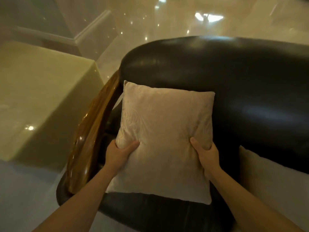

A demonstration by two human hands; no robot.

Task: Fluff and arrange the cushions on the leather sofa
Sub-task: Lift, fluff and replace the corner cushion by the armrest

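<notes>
A square beige cushion (pixel 164 131) with a faint embossed pattern stands against the backrest of the dark leather sofa (pixel 242 77), at the sofa's left end. My left hand (pixel 119 152) grips the cushion's left edge, thumb pressed into the front. My right hand (pixel 206 153) grips its right edge the same way. A second beige cushion (pixel 270 180) lies on the seat to the right, partly cut off by the frame edge.
A glossy wooden armrest (pixel 93 133) runs along the sofa's left side. Beside it stands a pale square side table (pixel 41 101) with a shiny top. Polished light floor (pixel 167 19) lies behind the sofa, with a white skirting corner (pixel 87 33) at the upper left.
</notes>
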